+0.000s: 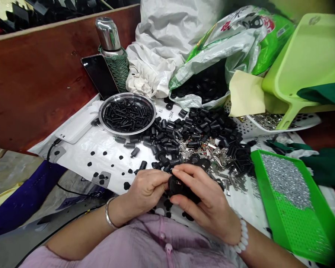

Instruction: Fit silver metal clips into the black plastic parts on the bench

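My right hand [205, 197] is curled around a black rounded plastic part [181, 188], thumb below and fingers above. Against the left end of that part, my left hand [149, 188] is closed in a pinch; what lies between its fingertips is hidden. Just beyond my hands spreads a heap of black plastic sleeves [167, 139]. Small metal contact pieces [209, 150] lie among them. A round metal bowl [100, 121] full of black ribbed pieces stands behind my left hand.
To the right lies a green tray [290, 227] with small silvery pieces [287, 180]. A white perforated basket [245, 128] and a light green dustpan [304, 56] stand behind it. At the back are a plastic bag [240, 41], a phone [99, 76] and a flask [108, 35].
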The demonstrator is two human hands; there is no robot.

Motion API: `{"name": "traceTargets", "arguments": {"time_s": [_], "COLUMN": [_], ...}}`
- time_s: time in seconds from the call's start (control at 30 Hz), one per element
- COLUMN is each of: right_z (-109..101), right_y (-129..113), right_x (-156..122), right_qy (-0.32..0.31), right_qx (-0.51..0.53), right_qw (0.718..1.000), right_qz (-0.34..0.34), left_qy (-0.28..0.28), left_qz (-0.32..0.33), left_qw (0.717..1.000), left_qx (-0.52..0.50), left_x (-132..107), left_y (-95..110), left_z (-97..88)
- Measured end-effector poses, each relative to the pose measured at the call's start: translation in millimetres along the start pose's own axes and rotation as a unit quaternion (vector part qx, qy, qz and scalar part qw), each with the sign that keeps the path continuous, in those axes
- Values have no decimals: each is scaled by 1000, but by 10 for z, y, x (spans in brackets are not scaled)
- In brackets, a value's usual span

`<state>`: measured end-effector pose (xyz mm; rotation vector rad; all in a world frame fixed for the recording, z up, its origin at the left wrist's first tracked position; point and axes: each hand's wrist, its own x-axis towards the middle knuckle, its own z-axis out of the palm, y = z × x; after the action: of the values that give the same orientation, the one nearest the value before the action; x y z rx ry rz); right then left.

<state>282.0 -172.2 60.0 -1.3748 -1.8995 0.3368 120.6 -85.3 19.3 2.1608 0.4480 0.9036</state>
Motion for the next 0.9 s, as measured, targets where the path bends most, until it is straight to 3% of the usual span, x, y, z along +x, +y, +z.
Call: {"name": "traceTargets", "arguments": {"time_s": [0.2, 0.43, 0.7, 0.8, 0.9], "right_z": [-31, 27, 32, -19, -104], "right_y": [-5, -24, 42, 123, 243], "right_x": [-22, -33, -24, -36, -116], "right_qy": [43, 44, 75, 129, 222], "right_qx": [-4, -26, 54, 138, 244], "right_qw": [999, 999, 995, 976, 928], "right_qz": [4, -13, 43, 108, 173], "left_qy": [10, 27, -15, -20, 3], "left_qz": [40, 101, 69, 46, 42], "left_qw": [999, 993, 995, 998, 997], "left_qx": [8, 52, 66, 46, 58], "left_x": [69, 1, 84, 136, 122], "left_y": [-4, -52, -3, 59, 87], "left_z": [-33, 6, -10, -48, -78]}}
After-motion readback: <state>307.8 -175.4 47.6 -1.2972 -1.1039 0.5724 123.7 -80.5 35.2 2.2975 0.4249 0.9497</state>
